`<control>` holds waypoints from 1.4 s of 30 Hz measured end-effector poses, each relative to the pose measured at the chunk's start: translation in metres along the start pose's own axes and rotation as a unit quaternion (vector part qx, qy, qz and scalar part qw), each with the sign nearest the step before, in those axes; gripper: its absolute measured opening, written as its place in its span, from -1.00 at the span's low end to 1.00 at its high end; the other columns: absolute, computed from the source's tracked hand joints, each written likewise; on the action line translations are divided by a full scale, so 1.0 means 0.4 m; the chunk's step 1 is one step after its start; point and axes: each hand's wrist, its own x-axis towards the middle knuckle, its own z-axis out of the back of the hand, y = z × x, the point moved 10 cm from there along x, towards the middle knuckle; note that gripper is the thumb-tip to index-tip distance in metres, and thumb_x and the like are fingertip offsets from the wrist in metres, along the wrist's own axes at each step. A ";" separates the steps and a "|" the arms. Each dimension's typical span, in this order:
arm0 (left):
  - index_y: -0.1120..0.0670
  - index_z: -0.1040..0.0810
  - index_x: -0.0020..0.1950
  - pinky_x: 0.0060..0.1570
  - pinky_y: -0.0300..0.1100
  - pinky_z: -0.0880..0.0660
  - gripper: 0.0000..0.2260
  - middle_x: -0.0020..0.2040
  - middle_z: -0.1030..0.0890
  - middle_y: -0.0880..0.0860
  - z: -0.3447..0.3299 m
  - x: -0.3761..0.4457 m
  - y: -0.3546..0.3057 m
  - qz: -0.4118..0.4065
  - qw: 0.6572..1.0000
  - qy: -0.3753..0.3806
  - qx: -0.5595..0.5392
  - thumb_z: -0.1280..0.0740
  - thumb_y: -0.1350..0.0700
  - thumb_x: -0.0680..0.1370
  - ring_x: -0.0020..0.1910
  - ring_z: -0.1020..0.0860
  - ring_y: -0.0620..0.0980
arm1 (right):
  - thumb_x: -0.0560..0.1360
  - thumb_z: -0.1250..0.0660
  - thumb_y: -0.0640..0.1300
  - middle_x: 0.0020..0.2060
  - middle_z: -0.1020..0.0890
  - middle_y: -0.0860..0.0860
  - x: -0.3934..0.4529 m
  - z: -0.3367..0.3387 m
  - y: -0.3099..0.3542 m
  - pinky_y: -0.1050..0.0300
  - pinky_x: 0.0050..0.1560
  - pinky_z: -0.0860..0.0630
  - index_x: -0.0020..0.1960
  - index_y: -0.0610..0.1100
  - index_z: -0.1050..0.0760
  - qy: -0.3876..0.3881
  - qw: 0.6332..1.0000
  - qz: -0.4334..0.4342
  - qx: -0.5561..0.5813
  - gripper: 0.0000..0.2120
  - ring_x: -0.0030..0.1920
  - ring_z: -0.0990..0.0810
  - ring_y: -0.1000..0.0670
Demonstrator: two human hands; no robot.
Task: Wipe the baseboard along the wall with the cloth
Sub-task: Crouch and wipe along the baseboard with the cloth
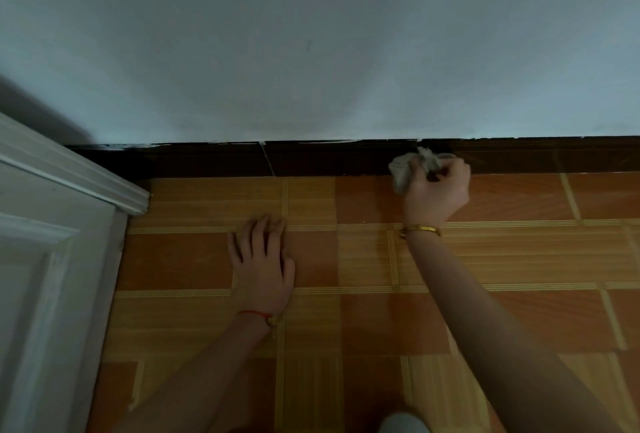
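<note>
Tiled floor [346, 259] below pale wall [311, 51] | one dark baseboard [207, 160] | one cloth [407, 167] pressed on baseboard, gripped by right hand [436, 190] | left hand [263, 259] laid flat on floor, fingers relaxed | one door [41, 259] left of baseboard

- A dark brown baseboard [329, 158] is seen running along the foot of the pale wall, from the white door frame on the left to the right edge of the view. A thin pale crack is showing across it left of centre, and flecks of white are showing along its top edge.
- A small, crumpled, light grey cloth [408, 167] is being held bunched against the face of the baseboard, right of centre. One end is being gripped from the right side, while the loose end is hanging to the left, down towards the line where baseboard and floor meet.
</note>
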 end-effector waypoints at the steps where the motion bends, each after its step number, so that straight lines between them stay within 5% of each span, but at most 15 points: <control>1: 0.08 -0.39 0.47 0.46 0.35 -0.10 -0.53 0.46 -0.37 0.14 0.001 0.000 0.000 0.000 1.000 -0.001 0.000 -0.08 0.02 0.57 0.47 -0.29 0.20 | 0.37 -0.51 -0.21 -0.16 -0.53 -0.11 0.001 -0.005 -0.008 0.58 -0.21 -0.31 -0.18 -0.26 -0.45 0.010 1.000 0.001 0.000 -0.76 -0.21 -0.42 0.08; 11: 0.08 -0.38 0.47 0.46 0.35 -0.10 -0.54 0.47 -0.36 0.13 0.000 0.000 0.000 0.001 1.000 -0.007 -0.006 -0.11 0.03 0.58 0.48 -0.27 0.19 | 0.35 -0.42 -0.39 -0.09 -0.50 -0.12 -0.151 -0.182 0.011 0.32 -0.14 -0.32 -0.16 -0.26 -0.45 0.152 0.988 0.018 -0.031 -0.83 -0.14 -0.44 0.02; 19: 0.08 -0.39 0.46 0.46 0.34 -0.09 -0.54 0.47 -0.37 0.12 0.000 0.000 -0.001 0.000 1.000 -0.006 -0.008 -0.10 0.03 0.58 0.49 -0.28 0.19 | 0.37 -0.45 -0.33 -0.10 -0.53 -0.21 -0.024 -0.051 -0.068 0.46 -0.21 -0.25 -0.17 -0.31 -0.45 0.054 0.998 -0.023 -0.039 -0.83 -0.21 -0.42 0.02; 24: 0.07 -0.38 0.47 0.47 0.33 -0.07 -0.54 0.48 -0.35 0.12 -0.001 -0.001 0.000 -0.002 1.000 -0.005 -0.002 -0.11 0.03 0.58 0.49 -0.27 0.19 | 0.35 -0.44 -0.35 -0.18 -0.50 -0.13 -0.148 -0.186 0.048 0.20 -0.17 -0.39 -0.20 -0.24 -0.44 0.171 0.984 0.057 -0.013 -0.82 -0.18 -0.49 -0.07; 26: 0.07 -0.37 0.48 0.48 0.33 -0.06 -0.54 0.49 -0.35 0.12 0.000 0.001 0.000 -0.002 1.000 -0.003 0.002 -0.11 0.03 0.58 0.50 -0.27 0.19 | 0.33 -0.46 -0.37 -0.16 -0.49 -0.11 -0.191 -0.224 0.078 0.31 -0.18 -0.36 -0.19 -0.25 -0.44 0.195 0.980 0.040 0.021 -0.80 -0.19 -0.45 0.01; 29: 0.08 -0.38 0.47 0.47 0.34 -0.06 -0.54 0.48 -0.35 0.13 0.000 0.001 0.001 -0.002 1.000 -0.001 0.002 -0.10 0.03 0.58 0.49 -0.27 0.20 | 0.32 -0.48 -0.38 -0.17 -0.51 -0.12 -0.177 -0.201 0.072 0.49 -0.20 -0.28 -0.20 -0.25 -0.45 0.167 0.985 0.027 0.031 -0.79 -0.20 -0.41 0.07; 36: 0.08 -0.39 0.47 0.48 0.34 -0.06 -0.54 0.48 -0.35 0.12 -0.004 0.003 0.003 0.002 1.000 0.003 -0.007 -0.08 0.01 0.59 0.50 -0.26 0.19 | 0.37 -0.49 -0.26 -0.19 -0.51 -0.08 -0.047 -0.044 0.014 0.54 -0.18 -0.30 -0.21 -0.24 -0.44 0.025 1.000 0.007 0.016 -0.79 -0.20 -0.39 0.16; 42: 0.07 -0.39 0.47 0.47 0.34 -0.06 -0.54 0.48 -0.36 0.12 -0.005 0.002 0.002 -0.002 1.000 -0.002 -0.001 -0.10 0.02 0.58 0.49 -0.27 0.19 | 0.37 -0.47 -0.30 -0.20 -0.45 0.02 -0.135 -0.125 0.133 0.44 -0.20 -0.35 -0.23 -0.17 -0.40 0.096 0.992 0.067 0.040 -0.77 -0.22 -0.42 0.08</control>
